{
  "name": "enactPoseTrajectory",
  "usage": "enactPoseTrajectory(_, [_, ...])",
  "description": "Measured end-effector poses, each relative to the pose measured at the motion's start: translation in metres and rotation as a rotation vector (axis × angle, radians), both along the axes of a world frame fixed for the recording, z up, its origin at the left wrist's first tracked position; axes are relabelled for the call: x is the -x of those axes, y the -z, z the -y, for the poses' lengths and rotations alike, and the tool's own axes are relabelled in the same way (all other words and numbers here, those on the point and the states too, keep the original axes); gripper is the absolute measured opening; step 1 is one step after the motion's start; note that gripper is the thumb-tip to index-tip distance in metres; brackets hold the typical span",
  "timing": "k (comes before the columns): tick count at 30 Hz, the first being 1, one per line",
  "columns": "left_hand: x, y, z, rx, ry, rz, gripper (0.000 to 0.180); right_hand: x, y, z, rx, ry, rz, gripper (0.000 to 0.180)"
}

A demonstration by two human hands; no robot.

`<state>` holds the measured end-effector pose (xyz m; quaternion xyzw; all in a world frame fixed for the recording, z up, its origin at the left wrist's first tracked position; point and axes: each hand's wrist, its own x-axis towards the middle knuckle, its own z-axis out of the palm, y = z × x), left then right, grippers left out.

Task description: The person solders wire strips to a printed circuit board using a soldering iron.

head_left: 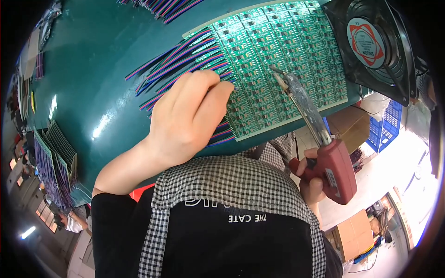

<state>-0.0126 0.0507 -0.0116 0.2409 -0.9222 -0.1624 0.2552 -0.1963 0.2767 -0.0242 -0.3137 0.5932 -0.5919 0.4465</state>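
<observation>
A green panel of many small circuit boards [282, 51] lies on the teal table [102, 69]. Coloured ribbon wires [181, 58] run from its left edge. My left hand [187, 116] rests on the panel's left side, fingers curled over the wire ends, pinching or pressing a wire there. My right hand [311, 178] grips the red handle of a soldering gun [320, 139]. Its long metal tip points up and left, hovering over the middle of the panel.
A black square fan [373, 44] with a round label stands at the panel's right. Stacks of green boards with wires [55, 157] sit at the table's left end. More wire bundles [162, 7] lie at the far edge. Cardboard boxes [352, 236] and a blue crate [384, 125] stand on the floor.
</observation>
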Motion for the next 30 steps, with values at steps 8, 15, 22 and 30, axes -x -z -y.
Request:
enactPoseTrajectory(8, [-0.007,0.004,0.008,0.022,0.100,0.091,0.031,-0.005,-0.003,0.005,-0.124,0.159,-0.073,0.078])
enactPoseTrajectory(15, [-0.005,0.005,0.003,0.171,0.117,0.156,0.036,0.001,-0.001,0.000,-0.198,0.069,-0.077,0.079])
enactPoseTrajectory(22, [-0.001,0.012,0.009,0.331,0.163,0.079,0.017,0.011,0.002,-0.007,-0.261,-0.111,-0.309,0.075])
enactPoseTrajectory(30, [0.000,0.012,0.009,0.352,0.165,0.084,0.017,0.008,0.007,-0.009,-0.192,-0.013,-0.199,0.078])
